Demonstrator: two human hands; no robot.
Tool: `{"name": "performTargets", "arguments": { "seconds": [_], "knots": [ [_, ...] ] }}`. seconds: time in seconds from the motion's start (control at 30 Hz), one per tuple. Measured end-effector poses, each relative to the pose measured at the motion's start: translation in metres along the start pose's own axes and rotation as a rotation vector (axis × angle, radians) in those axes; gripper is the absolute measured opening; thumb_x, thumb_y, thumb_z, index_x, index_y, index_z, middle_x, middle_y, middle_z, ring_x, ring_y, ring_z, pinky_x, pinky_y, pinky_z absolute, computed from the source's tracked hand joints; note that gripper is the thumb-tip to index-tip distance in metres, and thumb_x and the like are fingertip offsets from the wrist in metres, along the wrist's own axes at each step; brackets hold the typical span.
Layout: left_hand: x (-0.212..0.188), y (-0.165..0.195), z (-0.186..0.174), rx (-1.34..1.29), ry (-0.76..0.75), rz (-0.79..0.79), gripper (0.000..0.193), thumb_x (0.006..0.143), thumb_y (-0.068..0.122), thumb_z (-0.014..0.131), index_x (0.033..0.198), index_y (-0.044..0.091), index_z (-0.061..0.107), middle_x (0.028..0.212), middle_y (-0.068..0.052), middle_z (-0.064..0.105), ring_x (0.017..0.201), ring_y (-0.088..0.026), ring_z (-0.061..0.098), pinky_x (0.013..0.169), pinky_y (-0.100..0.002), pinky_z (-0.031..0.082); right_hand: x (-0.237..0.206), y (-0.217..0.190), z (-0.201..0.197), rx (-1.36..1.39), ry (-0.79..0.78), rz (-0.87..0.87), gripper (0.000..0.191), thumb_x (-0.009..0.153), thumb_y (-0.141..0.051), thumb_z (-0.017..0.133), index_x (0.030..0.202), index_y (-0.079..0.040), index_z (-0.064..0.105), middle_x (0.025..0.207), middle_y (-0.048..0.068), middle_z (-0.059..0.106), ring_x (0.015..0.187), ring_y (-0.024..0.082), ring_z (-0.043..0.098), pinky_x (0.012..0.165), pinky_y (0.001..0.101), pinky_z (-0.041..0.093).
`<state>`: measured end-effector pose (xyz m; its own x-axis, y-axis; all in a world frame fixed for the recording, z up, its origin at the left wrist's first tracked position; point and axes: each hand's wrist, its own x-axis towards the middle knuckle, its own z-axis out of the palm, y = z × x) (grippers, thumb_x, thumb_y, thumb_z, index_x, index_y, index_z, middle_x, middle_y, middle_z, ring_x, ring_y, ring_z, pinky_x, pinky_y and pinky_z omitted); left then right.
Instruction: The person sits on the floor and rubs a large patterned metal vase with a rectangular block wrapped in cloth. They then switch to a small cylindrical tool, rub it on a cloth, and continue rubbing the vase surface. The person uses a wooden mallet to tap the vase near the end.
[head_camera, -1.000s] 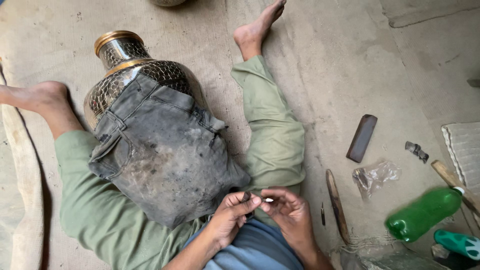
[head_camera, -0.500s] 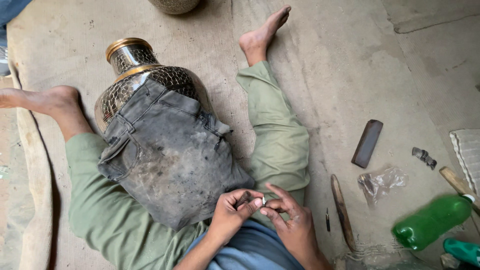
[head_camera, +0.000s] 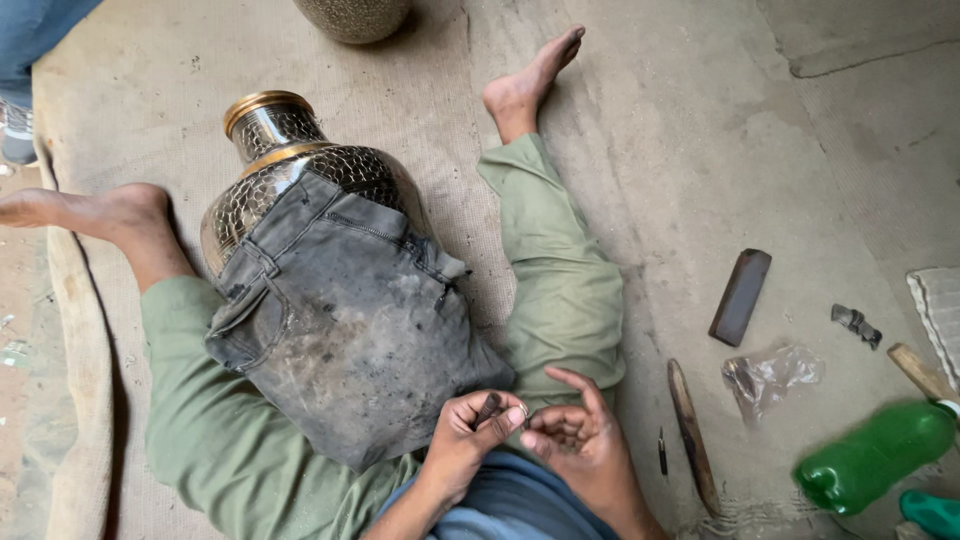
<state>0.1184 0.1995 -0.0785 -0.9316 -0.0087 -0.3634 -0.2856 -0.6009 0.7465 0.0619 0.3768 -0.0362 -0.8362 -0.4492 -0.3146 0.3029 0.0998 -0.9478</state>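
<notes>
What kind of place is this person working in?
Probably a floor-level metalcraft workshop. The person sits on a bare floor with a patterned metal vase between the legs, under worn denim cloth. Hand tools and a dark block lie alongside.

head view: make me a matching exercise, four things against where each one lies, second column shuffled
Things:
1. patterned metal vase with a gold rim
2. green plastic bottle
3. dark flat rectangular bar
4. small dark tool

Places:
A. pinched in the left hand
B. lower right corner, on its side
C. between the legs, under worn grey denim cloth
D. bare floor, right of the bent knee

Pairs: 1-C, 2-B, 3-D, 4-A
</notes>
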Motion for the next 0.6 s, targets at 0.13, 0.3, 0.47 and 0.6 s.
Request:
{"name": "performTargets", "arguments": {
  "seconds": [0.13,0.3,0.47,0.6],
  "knots": [
    [0.000,-0.006,0.001,0.009,0.032,0.029,0.012,0.094,0.009,0.074,0.100,-0.002,0.076,0.082,0.005,0.069,0.076,-0.003,0.057,0.069,-0.022,0.047,-0.008,0.012,0.007,-0.159,0.142,-0.139,0.058,0.084,0.003,0.078,0.135,0.000,0.053,0.088,0.009,0.080,0.082,0.010,0.075,0.076,0.0241,0.058],
    [0.000,-0.005,0.000,-0.011,0.017,0.053,0.012,0.094,0.011,0.076,0.100,0.000,0.076,0.083,0.006,0.069,0.075,-0.001,0.057,0.069,-0.019,0.047,-0.017,0.006,0.004,-0.241,0.152,-0.185,0.053,0.085,-0.001,0.075,0.133,-0.001,0.054,0.091,0.010,0.082,0.085,0.011,0.077,0.076,0.0242,0.061],
    [-0.003,0.001,0.001,-0.220,0.158,-0.200,0.012,0.091,0.018,0.076,0.098,0.008,0.077,0.077,0.010,0.067,0.054,0.001,0.041,0.049,-0.017,0.031,-0.015,0.002,-0.002,0.021,0.084,-0.048,0.038,0.098,-0.018,0.061,0.131,0.000,0.056,0.093,0.014,0.082,0.088,0.016,0.078,0.071,0.0268,0.061],
    [-0.004,0.000,0.002,-0.275,0.191,-0.276,0.011,0.090,0.018,0.077,0.097,0.010,0.077,0.077,0.011,0.067,0.053,0.002,0.041,0.047,-0.016,0.029,-0.013,0.006,0.000,-0.030,0.117,-0.074,0.035,0.100,-0.019,0.061,0.128,0.003,0.059,0.095,0.014,0.082,0.087,0.016,0.077,0.071,0.0263,0.060]
  ]
}}
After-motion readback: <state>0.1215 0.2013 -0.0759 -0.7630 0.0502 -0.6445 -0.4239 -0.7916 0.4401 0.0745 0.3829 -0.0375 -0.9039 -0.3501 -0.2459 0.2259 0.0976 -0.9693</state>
